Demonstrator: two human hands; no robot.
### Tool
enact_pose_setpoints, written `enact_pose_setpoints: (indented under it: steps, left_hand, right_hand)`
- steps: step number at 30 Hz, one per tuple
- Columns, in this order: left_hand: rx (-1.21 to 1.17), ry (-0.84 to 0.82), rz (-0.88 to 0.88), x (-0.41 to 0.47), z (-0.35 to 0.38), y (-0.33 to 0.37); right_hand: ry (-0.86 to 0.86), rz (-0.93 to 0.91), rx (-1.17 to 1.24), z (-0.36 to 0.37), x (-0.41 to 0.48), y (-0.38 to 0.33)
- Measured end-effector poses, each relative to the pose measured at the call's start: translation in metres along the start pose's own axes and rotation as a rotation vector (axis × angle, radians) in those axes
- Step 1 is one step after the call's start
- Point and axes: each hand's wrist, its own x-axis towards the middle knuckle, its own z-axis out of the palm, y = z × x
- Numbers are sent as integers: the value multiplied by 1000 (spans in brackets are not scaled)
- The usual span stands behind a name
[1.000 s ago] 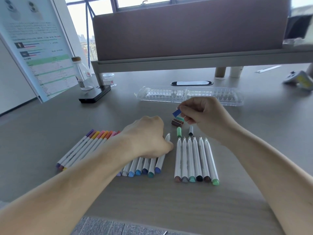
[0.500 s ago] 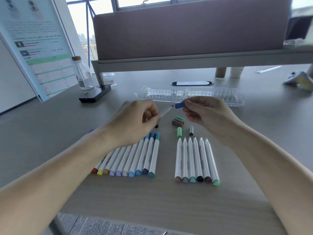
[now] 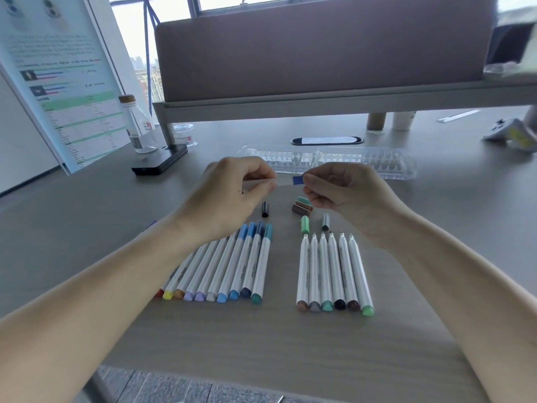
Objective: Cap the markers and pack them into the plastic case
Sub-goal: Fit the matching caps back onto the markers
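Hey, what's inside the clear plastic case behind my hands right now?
The plastic case shows only rows of moulded slots, no markers visible. Its near edge at the middle is covered by the left hand and right hand, which hold a marker and blue cap.

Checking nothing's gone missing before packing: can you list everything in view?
Capped markers: ten ends visible, mixed colours, left row, partly hidden.
Uncapped markers: six, white barrels, right row.
Loose caps: about six; black, teal, brown, green, grey; beyond the rows.
Held marker: one, white, blue cap at its tip, between the hands.
Case: one, clear, behind the hands.
Bottle: one, clear, far left.
Jar: one, clear, beside the bottle.
Box: one, black, before the bottle.
Poster: one, white and green, left edge.
Divider: one, mauve, at the back.
Table: one, grey.
Hands: two; left hand grips the barrel, right hand pinches the cap.
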Motion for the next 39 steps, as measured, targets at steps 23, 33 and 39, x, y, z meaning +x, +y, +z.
enact_pose_setpoints:
  steps: [23, 33, 39]
  left_hand:
    - [357, -529, -335, -4, 9, 45]
    - [400, -502, -277, -13, 21, 30]
    - [348, -498, -257, -13, 19, 28]
  right_hand:
    - [121, -31, -277, -14, 12, 8]
    - [-153, -117, -959, -10, 4, 16]
    - [-165, -128, -1055, -12, 4, 14]
